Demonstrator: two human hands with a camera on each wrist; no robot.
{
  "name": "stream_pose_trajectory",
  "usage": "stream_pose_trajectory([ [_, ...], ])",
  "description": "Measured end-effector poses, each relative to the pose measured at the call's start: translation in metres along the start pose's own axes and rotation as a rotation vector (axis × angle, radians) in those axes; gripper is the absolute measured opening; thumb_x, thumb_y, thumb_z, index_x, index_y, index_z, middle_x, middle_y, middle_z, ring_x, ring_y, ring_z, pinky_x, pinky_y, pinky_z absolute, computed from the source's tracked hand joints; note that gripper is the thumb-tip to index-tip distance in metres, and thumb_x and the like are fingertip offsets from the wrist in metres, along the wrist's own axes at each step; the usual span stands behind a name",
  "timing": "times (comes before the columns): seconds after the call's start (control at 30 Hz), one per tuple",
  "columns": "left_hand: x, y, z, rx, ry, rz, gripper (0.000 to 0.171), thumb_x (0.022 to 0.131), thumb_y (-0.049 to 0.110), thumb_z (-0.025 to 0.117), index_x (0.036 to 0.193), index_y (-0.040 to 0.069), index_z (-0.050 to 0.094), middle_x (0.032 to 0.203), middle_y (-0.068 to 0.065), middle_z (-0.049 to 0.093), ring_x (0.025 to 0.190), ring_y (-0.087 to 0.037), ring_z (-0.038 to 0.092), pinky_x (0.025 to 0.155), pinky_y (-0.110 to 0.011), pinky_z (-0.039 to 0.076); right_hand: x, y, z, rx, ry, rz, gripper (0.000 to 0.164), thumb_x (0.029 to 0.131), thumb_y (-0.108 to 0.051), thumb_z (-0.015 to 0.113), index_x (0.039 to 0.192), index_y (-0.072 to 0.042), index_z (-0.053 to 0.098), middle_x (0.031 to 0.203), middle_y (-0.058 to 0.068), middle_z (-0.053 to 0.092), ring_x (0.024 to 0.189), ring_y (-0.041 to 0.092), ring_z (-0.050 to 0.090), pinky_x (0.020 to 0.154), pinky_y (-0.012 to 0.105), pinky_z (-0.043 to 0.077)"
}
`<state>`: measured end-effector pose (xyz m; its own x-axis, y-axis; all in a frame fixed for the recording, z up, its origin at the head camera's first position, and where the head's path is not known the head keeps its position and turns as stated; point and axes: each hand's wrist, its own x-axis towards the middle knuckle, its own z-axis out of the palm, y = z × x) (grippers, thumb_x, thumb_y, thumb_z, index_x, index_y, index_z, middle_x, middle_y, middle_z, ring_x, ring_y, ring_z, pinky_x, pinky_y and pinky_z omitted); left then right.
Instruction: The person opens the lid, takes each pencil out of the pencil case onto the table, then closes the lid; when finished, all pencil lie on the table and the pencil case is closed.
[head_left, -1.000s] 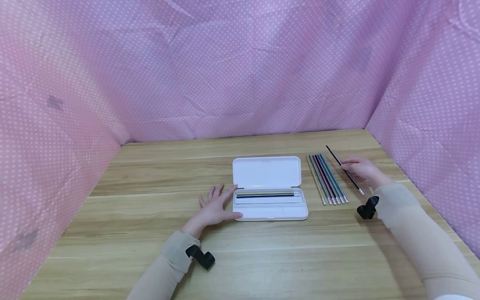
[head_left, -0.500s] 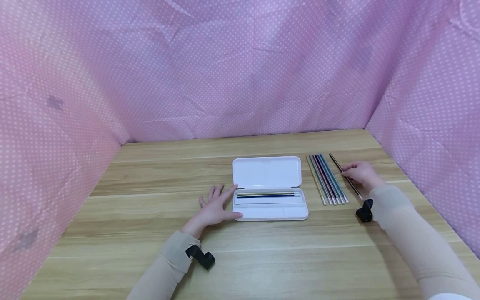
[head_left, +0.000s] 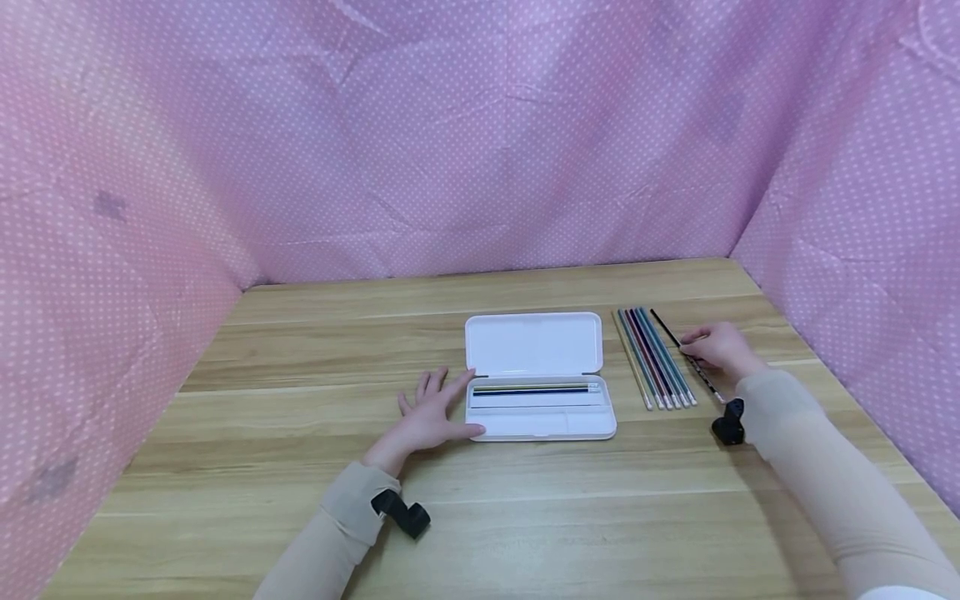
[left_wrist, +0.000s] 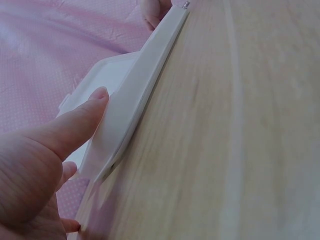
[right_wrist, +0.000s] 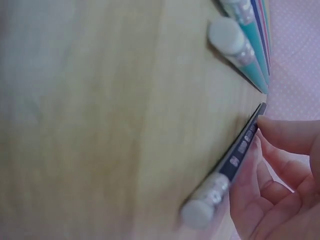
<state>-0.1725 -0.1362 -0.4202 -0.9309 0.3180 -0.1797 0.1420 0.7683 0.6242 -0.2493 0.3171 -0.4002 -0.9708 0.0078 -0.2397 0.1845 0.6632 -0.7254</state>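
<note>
My right hand [head_left: 722, 346] pinches a black pencil [head_left: 705, 382] between thumb and fingers, right of the pencil row. In the right wrist view the black pencil [right_wrist: 235, 161] shows pale printing and a white eraser [right_wrist: 197, 214] at its near end, low over or on the tabletop. My left hand [head_left: 424, 418] spreads its fingers at the left end of a white pencil case [head_left: 517, 423], index finger and thumb touching its edges. The case stands open, lid tilted back; a few pencils [head_left: 531, 389] lie in its rear compartment. In the left wrist view the thumb [left_wrist: 82, 120] rests against the case's rim.
Several coloured pencils [head_left: 654, 358] lie side by side between the case and my right hand, erasers toward me. Pink dotted cloth [head_left: 480, 142] hangs behind and at both sides of the wooden table [head_left: 525, 517].
My right hand has brought the black pencil a little nearer and leftward. Its far tip swung left, and the visible side changed from a gold glint to printing. My left hand stays put.
</note>
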Motion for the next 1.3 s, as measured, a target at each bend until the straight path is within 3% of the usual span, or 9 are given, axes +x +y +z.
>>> stream_pose_trajectory([
  [0.2, 0.0003, -0.0012, 0.0003, 0.002, 0.003, -0.001, 0.091, 0.076, 0.048, 0.075, 0.15, 0.034, 0.024, 0.158, -0.019, 0.005, 0.143, -0.044, -0.008, 0.098, -0.074, -0.016, -0.0003, -0.003, -0.0005, 0.029, -0.039, 0.02, 0.039, 0.088, -0.007, 0.056, 0.119, 0.017, 0.051, 0.088, 0.001, 0.063, 0.068, 0.001, 0.055, 0.061, 0.02, 0.051],
  [0.67, 0.0015, -0.0017, 0.0002, 0.009, 0.004, -0.001, 0.091, 0.076, 0.049, 0.074, 0.15, 0.034, 0.024, 0.158, -0.018, 0.006, 0.143, -0.044, -0.007, 0.098, -0.074, -0.015, 0.003, -0.0066, 0.0041, 0.03, -0.042, 0.033, 0.037, 0.09, -0.007, 0.057, 0.119, 0.016, 0.052, 0.095, 0.008, 0.064, 0.07, 0.001, 0.055, 0.062, 0.019, 0.051],
  [0.93, 0.0021, -0.0034, 0.0005, -0.003, 0.003, 0.005, 0.091, 0.075, 0.05, 0.074, 0.15, 0.034, 0.025, 0.158, -0.018, 0.005, 0.143, -0.044, -0.008, 0.098, -0.074, -0.016, 0.0031, -0.0078, 0.0049, 0.033, -0.053, 0.013, 0.039, 0.089, -0.008, 0.058, 0.119, 0.017, 0.051, 0.081, -0.005, 0.061, 0.065, 0.0, 0.054, 0.059, 0.019, 0.051],
  [1.3, 0.0021, -0.0028, 0.0004, -0.005, 0.004, 0.006, 0.091, 0.075, 0.05, 0.074, 0.15, 0.033, 0.026, 0.158, -0.019, 0.006, 0.143, -0.044, -0.008, 0.098, -0.074, -0.016, 0.0027, -0.0093, 0.0069, 0.04, -0.047, 0.027, 0.039, 0.09, -0.008, 0.058, 0.12, 0.016, 0.051, 0.093, 0.007, 0.063, 0.067, 0.0, 0.055, 0.06, 0.018, 0.052],
])
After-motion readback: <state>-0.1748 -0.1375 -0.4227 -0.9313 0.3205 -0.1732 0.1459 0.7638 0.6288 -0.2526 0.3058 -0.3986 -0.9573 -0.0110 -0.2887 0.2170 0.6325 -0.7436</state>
